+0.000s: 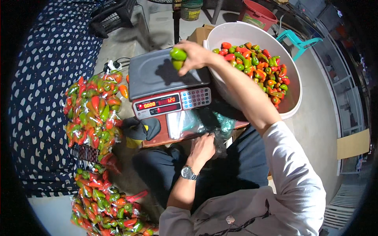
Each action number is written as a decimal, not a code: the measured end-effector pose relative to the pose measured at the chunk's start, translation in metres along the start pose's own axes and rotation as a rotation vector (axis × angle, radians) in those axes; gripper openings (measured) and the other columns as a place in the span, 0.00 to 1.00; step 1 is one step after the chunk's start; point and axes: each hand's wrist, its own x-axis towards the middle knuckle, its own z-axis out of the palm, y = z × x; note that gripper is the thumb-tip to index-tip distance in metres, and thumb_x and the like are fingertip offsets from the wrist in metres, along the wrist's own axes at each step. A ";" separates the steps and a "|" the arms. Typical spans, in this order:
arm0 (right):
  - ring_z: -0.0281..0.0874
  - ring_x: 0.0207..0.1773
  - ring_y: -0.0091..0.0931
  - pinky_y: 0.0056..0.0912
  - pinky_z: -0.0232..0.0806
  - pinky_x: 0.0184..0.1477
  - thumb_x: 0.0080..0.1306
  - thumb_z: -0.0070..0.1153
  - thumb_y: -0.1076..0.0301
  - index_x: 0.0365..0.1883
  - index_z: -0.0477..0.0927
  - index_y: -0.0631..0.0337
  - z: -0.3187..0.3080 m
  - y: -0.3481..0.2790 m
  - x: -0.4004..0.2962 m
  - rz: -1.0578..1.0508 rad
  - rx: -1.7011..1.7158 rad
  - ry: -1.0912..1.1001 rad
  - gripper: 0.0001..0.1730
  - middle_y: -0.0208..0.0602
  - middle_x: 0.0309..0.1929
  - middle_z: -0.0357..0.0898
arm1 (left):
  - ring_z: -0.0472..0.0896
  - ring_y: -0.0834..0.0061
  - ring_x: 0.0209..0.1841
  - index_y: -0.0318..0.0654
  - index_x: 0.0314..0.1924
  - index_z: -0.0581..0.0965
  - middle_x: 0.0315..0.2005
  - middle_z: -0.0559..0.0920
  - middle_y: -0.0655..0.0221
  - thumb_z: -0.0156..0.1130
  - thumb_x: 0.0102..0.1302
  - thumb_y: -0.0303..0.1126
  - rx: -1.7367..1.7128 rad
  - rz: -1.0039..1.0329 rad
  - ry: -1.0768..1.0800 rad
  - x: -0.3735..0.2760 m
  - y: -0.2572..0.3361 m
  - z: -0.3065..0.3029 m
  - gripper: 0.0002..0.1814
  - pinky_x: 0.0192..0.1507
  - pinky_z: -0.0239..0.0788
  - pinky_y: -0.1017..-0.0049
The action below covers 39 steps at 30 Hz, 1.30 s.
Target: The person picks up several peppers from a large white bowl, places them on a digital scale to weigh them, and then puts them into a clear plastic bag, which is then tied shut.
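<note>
My right hand (193,56) grips green peppers (178,56) above the grey platform of a digital weighing scale (141,69), which casts back their shadow. The scale display reads 0.000 and 1.20. My left hand (203,147), below a watch-free set of fingers, is closed on the edge of a thin clear plastic bag (219,147) in front of the scale. More plastic bags (180,124) lie on the red-brown table (159,143). A large white tub (296,97) of red, orange and green peppers (260,66) stands at the right.
Clear bags filled with peppers (94,112) lie at the left, with more bagged peppers (106,206) below. A grey and yellow cloth (141,129) is beside the scale. Behind stand a black plastic crate (113,19), a red bucket (257,16) and a turquoise chair (299,42).
</note>
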 end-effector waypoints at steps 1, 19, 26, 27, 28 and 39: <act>0.75 0.55 0.47 0.46 0.70 0.60 0.36 0.78 0.49 0.51 0.80 0.56 0.017 0.000 0.011 -0.010 0.002 -0.046 0.42 0.51 0.52 0.76 | 0.82 0.46 0.45 0.31 0.45 0.80 0.41 0.83 0.48 0.60 0.60 0.26 0.001 -0.006 0.004 -0.001 -0.003 0.002 0.13 0.49 0.75 0.53; 0.66 0.65 0.52 0.62 0.65 0.62 0.30 0.84 0.46 0.66 0.73 0.36 0.080 0.007 0.035 0.565 -0.251 -0.174 0.59 0.43 0.62 0.68 | 0.83 0.50 0.40 0.32 0.49 0.79 0.36 0.83 0.50 0.61 0.63 0.29 0.002 0.142 0.144 -0.002 -0.020 0.015 0.15 0.43 0.76 0.57; 0.66 0.68 0.49 0.53 0.65 0.66 0.31 0.84 0.50 0.72 0.69 0.44 0.062 0.035 0.025 0.448 -0.109 -0.088 0.65 0.47 0.66 0.71 | 0.82 0.47 0.39 0.31 0.46 0.79 0.36 0.82 0.49 0.58 0.62 0.27 -0.003 0.152 0.194 -0.012 -0.010 0.008 0.13 0.43 0.75 0.54; 0.66 0.68 0.49 0.53 0.65 0.66 0.31 0.84 0.50 0.72 0.69 0.44 0.055 0.035 0.025 0.447 -0.108 -0.088 0.65 0.47 0.66 0.71 | 0.82 0.47 0.39 0.31 0.46 0.79 0.36 0.82 0.49 0.58 0.62 0.27 -0.002 0.150 0.195 -0.013 -0.013 0.010 0.13 0.43 0.75 0.54; 0.72 0.62 0.44 0.50 0.68 0.64 0.35 0.84 0.55 0.71 0.69 0.47 0.047 0.035 0.024 0.405 0.061 -0.073 0.61 0.46 0.58 0.76 | 0.82 0.46 0.40 0.31 0.45 0.79 0.37 0.82 0.48 0.56 0.62 0.25 -0.004 0.116 0.183 -0.012 -0.017 0.013 0.12 0.44 0.75 0.53; 0.79 0.39 0.19 0.24 0.74 0.43 0.68 0.62 0.74 0.55 0.78 0.63 -0.008 0.061 -0.050 0.492 0.815 0.533 0.17 0.31 0.41 0.82 | 0.82 0.44 0.44 0.32 0.44 0.80 0.41 0.83 0.48 0.59 0.64 0.28 -0.034 -0.026 0.011 0.000 0.007 -0.014 0.11 0.49 0.75 0.52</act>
